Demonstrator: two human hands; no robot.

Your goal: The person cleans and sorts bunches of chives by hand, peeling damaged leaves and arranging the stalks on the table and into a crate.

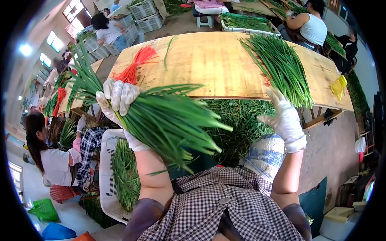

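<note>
Chives (171, 118), a thick bunch, are off the bench (201, 60), held up in front of the body near its left front edge. Pale cut ends point to my right and fan apart; the leaf tips splay up to the left. I judge the bunch light for its bulk, springy along its length and soft at the tips. Fresh leaves are likely slick against one another, so a loose hold could let the inner ones slide out, while a hard squeeze could bruise or crease them. The best place to take hold, I think, is around the middle, where one grip gathers most of the leaves.

That is about where my left hand (120, 97) has them, its gloved fingers wrapped closed around the bunch, knuckles up. My right hand (284, 122), gloved too, is open, with thumb and fingers apart and the fingers slightly bent; I see nothing in it. It is raised by the bench's front edge, nearest to a second bunch (283, 70) lying on the wood; from this angle I cannot tell whether the fingertips brush it.

Red strands (134, 66) lie on the bench beyond my left hand. A white crate (107, 172) of more greens sits at my left side.
</note>
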